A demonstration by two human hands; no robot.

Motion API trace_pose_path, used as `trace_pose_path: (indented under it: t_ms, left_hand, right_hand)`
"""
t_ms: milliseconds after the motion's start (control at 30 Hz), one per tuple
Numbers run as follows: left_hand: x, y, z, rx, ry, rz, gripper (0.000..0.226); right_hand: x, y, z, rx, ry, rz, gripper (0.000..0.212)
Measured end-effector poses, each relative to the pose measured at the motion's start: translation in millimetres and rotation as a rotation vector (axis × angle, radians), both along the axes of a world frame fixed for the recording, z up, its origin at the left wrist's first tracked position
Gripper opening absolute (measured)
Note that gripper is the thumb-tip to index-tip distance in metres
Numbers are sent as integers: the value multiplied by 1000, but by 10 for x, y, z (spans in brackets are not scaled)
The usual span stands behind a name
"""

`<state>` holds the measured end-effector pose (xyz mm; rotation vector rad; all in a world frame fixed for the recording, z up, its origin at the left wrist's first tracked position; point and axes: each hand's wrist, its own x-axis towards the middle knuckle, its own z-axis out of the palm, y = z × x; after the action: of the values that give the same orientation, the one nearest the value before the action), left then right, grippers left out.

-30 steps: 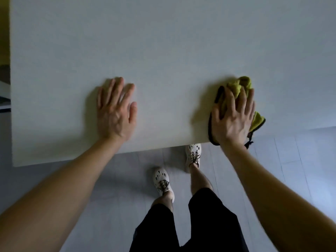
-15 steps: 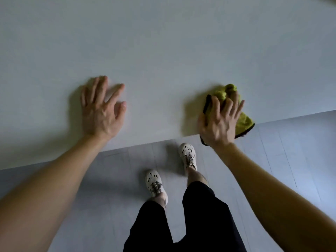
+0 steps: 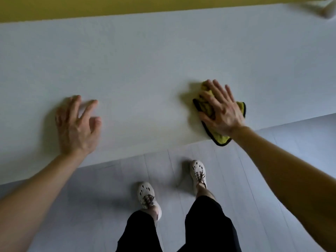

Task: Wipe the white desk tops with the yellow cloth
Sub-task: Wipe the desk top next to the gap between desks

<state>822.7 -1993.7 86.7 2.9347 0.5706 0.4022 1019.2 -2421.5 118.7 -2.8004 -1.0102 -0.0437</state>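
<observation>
The person's right hand point(image 3: 221, 113) is pressing down flat on the crumpled yellow microfibre cloth with black stitched edging point(image 3: 222, 138), fingers spread and straight, not curled round it; the palm is pinning the cloth rather than gripping it. The cloth is lying on the broad, smooth white desk top point(image 3: 145, 60) right at its near edge, with one corner hanging over the edge above the pale grey plank floor point(image 3: 101, 190). The left hand point(image 3: 78, 128) is resting on the same desk top well apart from the cloth, fingers loosely splayed and holding nothing, apparently bracing the body. The person is standing close to the desk in cream perforated shoes point(image 3: 146, 195).

I'd judge the wiping to be under way, somewhere mid-pass along the front strip. The surface is showing no streaks, damp or dirt, so how much has been covered cannot be told. The deep stretch toward the mustard-yellow wall point(image 3: 109, 7) looks to be left, and any other desks are lying out of view.
</observation>
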Motion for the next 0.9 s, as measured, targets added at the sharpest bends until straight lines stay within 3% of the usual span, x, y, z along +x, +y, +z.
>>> trace_pose_path:
  t_ms: [67, 133, 233, 300, 367, 400, 500, 567, 600, 667, 733, 800, 833, 900]
  left_hand:
    - [125, -245, 20, -44, 0, 62, 57]
    - [338, -574, 43, -76, -8, 66, 58]
    - [826, -1009, 112, -116, -37, 19, 55]
    - [1192, -1208, 129, -139, -52, 1, 52]
    - [1577, -1332, 105, -155, -70, -6, 53]
    - [1756, -1377, 85, -160, -77, 1, 54]
    - [2151, -1503, 0, -122, -67, 71, 55]
    - [2239, -1553, -63, -28, -55, 98, 52]
    - [2236, -1574, -88, 6, -49, 101, 50]
    - [2200, -1602, -97, 45, -39, 99, 50]
    - [2176, -1598, -46, 58, -32, 106, 50]
    - [2175, -1617, 0, 48, -22, 106, 50]
    - [2180, -1635, 6, 46, -27, 107, 49]
    - [2175, -1649, -1, 45, -25, 109, 50]
  right_hand:
    - [65, -103, -29, 46, 15, -252, 74]
    - [-241, 325, -110, 115, -5, -213, 66]
    - [-776, 936, -126, 148, 89, 329, 53]
    - [-605, 800, -118, 91, 92, 653, 53]
    - [22, 393, -125, 29, 51, 746, 59]
    - [417, 196, -129, 17, 17, 684, 62]
    - [1608, -125, -66, 25, -47, 210, 66]
    - [1835, 24, -49, 45, -27, -31, 66]
    - [1724, 136, -63, 66, -16, -53, 65]
    - [1199, 267, -85, 89, 22, 197, 64]
    - [705, 196, -41, -42, 89, 743, 64]
    - [940, 91, -5, -94, 125, 1139, 60]
    - [1284, 118, -36, -57, 106, 1154, 60]
    - [2054, 278, -98, 36, 37, 831, 62]
